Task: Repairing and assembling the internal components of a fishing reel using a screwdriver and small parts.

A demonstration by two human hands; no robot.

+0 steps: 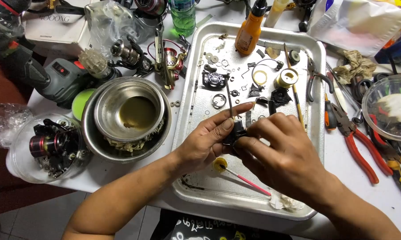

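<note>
1. Head view looks down on a metal tray (316,146) where the left hand (205,142) and the right hand (285,155) meet over a small black reel part (236,132), held above the tray's near-middle. The left thumb and fingers are pinched closed on the part and on a thin dark rod (228,100) that rises from it toward the far side. The right fingers curl round the part's right side; how firmly they grip it I cannot tell.

2. Likely slip: the part is small and pinched only by fingertips, so a twist of the rod could pop it loose onto the tray, among the loose washers and rings (214,58) at the far left of the tray, where it would be hard to pick out.

3. The pink-handled swab (245,178) lies just beneath the hands; a dropped wrist could roll it toward the crumpled tissue (284,202) at the near edge.

4. The steel bowls (125,116), left of the tray, hold murky liquid; an elbow swing could tip them.

5. The orange bottle (249,29) stands upright at the far edge of the tray, and a reach over it could knock it down.

6. Hidden: the right palm covers most of the part, so its shape and the rod's lower end cannot be made out. Red-handled pliers (358,146) on the right are plain, but the tools beyond them are cut off.
</note>
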